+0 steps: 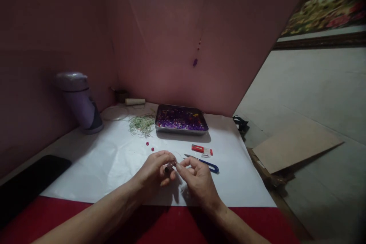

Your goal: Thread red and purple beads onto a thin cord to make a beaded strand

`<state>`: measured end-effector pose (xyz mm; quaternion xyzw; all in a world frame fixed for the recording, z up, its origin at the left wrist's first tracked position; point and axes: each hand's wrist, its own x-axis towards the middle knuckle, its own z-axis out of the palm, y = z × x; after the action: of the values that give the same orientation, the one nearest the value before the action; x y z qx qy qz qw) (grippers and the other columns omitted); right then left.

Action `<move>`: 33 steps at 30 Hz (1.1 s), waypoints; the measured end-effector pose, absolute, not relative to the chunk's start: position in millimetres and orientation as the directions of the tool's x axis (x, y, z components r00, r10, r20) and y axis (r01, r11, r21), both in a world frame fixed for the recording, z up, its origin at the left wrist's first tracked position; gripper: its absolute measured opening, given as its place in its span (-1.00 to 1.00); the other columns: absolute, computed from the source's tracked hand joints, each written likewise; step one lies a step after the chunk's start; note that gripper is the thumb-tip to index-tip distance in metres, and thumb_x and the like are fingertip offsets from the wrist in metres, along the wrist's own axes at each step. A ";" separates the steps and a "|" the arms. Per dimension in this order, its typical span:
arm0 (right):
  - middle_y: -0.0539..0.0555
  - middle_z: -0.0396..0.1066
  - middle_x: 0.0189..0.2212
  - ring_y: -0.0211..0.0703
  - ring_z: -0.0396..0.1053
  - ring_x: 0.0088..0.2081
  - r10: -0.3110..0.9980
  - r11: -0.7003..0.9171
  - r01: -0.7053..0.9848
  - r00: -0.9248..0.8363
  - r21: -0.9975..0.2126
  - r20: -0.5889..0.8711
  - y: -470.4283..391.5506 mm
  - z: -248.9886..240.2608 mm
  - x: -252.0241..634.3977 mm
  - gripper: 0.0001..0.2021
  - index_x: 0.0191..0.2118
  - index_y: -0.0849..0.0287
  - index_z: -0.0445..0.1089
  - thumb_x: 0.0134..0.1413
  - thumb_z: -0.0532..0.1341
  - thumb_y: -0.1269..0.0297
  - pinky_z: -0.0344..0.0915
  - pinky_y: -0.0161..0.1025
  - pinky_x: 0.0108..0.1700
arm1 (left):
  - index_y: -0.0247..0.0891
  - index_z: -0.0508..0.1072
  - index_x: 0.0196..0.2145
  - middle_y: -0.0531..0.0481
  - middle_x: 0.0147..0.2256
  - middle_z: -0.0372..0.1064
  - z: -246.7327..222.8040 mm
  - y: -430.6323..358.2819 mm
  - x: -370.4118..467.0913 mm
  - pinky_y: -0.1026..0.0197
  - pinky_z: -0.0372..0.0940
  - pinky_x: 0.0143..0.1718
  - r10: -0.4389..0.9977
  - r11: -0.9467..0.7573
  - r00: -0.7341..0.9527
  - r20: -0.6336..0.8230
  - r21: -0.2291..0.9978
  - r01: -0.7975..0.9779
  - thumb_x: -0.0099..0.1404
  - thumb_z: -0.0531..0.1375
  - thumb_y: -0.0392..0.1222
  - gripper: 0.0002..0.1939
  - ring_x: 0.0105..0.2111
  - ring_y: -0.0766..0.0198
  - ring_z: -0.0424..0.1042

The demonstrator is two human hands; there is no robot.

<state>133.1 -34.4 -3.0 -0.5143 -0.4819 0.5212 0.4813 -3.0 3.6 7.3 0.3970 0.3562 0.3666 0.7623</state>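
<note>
My left hand (158, 167) pinches a small dark, beaded piece (169, 167) above the white sheet. Close beside it, my right hand (197, 179) has thumb and forefinger pressed together at the piece's edge; what they grip is too small to make out. Two red beads (147, 143) lie just beyond my left hand. Blue-handled snips (213, 167) rest partly behind my right hand, with a red lighter (202, 149) farther back. A metal tray (182, 131) of purple beads stands behind both hands.
Tangled pale green thread (142, 125) lies left of the tray, near a thread spool (135, 101). A purple flask (81, 103) stands at the left, and a black object (34, 179) lies nearer. A beaded strand (195, 62) hangs before the pink panel (171, 38).
</note>
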 end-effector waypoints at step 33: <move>-0.23 0.02 -0.83 -0.43 -0.10 -0.80 0.997 0.053 -0.002 0.054 -0.999 0.053 -22.9 -10.5 144.6 -0.68 -0.45 0.14 0.18 0.07 0.18 0.00 -0.21 -0.44 -0.74 | -0.38 0.38 -0.50 -0.05 -0.52 0.35 13.1 3.4 -3.5 0.45 -0.05 -0.77 0.774 0.422 0.592 -0.225 0.880 -0.217 0.13 0.14 -0.21 -0.84 -0.69 0.49 0.19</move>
<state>144.6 -22.9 -10.5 -0.4988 -0.4986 0.4738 0.5273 -3.5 3.4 13.1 0.4334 0.3208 0.3177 0.7799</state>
